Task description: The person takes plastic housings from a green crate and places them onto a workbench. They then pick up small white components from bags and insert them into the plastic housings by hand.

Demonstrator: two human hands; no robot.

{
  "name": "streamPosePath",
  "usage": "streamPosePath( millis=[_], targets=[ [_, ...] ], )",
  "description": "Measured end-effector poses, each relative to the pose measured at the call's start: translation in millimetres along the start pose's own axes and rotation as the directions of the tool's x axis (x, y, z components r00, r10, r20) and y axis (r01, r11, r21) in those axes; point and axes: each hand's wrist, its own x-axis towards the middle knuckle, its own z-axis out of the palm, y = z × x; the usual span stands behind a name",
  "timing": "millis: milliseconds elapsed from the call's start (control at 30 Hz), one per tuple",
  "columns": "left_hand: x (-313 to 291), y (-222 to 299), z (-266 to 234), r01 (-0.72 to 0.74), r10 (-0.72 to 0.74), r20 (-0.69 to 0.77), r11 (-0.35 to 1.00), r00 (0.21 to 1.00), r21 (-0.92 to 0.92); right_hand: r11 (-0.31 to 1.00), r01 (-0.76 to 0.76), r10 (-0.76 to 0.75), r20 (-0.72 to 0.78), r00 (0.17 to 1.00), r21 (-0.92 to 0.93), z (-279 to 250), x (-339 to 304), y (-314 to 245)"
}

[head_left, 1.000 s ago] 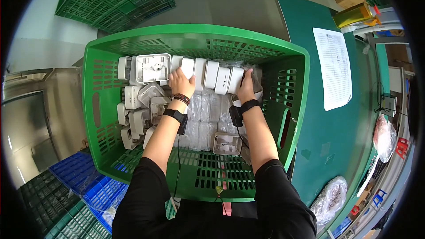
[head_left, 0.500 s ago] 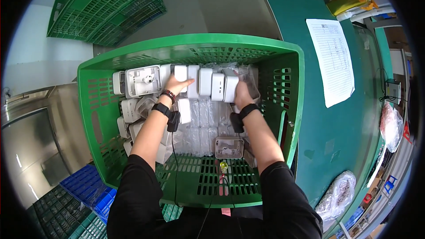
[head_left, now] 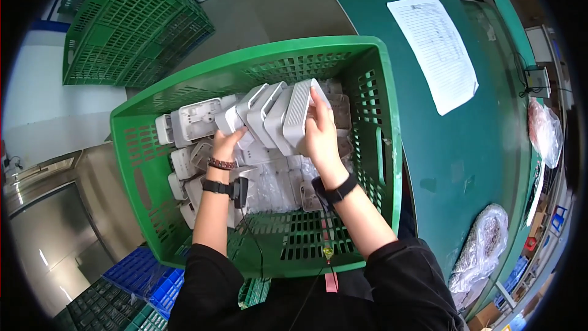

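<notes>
Between my two hands I hold a row of several white plastic casings (head_left: 275,113), pressed together side by side and tilted above the others in the green crate (head_left: 381,67). My left hand (head_left: 226,146) grips the row's left end, thumb on the casings' near side. At the right end, my right hand (head_left: 320,138) is closed on the last casing, which has a ribbed face. An open white casing (head_left: 199,119) lies to the left with its hollow inside showing. Clear plastic wrapping (head_left: 272,190) covers part of the layer below.
Right of the crate stands a green table (head_left: 441,165) with a paper sheet (head_left: 433,52) and a clear bag (head_left: 484,245) on it. Stacked green crates (head_left: 138,30) are at the far left. Blue crates (head_left: 144,276) sit at the near left.
Both hands have lifted the row of casings toward me out of its place and tilted it. My right hand has turned and now shows its fingers at the end casing. The view has shifted.
</notes>
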Motion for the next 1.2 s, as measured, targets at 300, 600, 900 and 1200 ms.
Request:
streamPosePath(
  millis=[300,600,900,1200],
  targets=[
    [-113,98,149,-0.265,0.297,0.239,0.951,0.924,-0.157,0.94,0.34,-0.332,-0.207,0.92,0.004,-128,-136,-138],
    [-212,31,415,-0.006,-0.079,0.831,0.995,0.55,0.099,0.954,0.266,-0.078,-0.742,0.666,0.139,-352,-300,-115],
    [-359,-140,528,-0.33,-0.517,0.782,0.713,0.348,0.619,0.585,0.332,0.648,-0.673,0.356,0.74,-464,-480,71],
    [-379,-169,572,-0.23,-0.527,0.748,0.733,0.403,0.64,0.639,-0.051,0.616,-0.471,0.632,0.767,-541,-523,154]
  ],
)
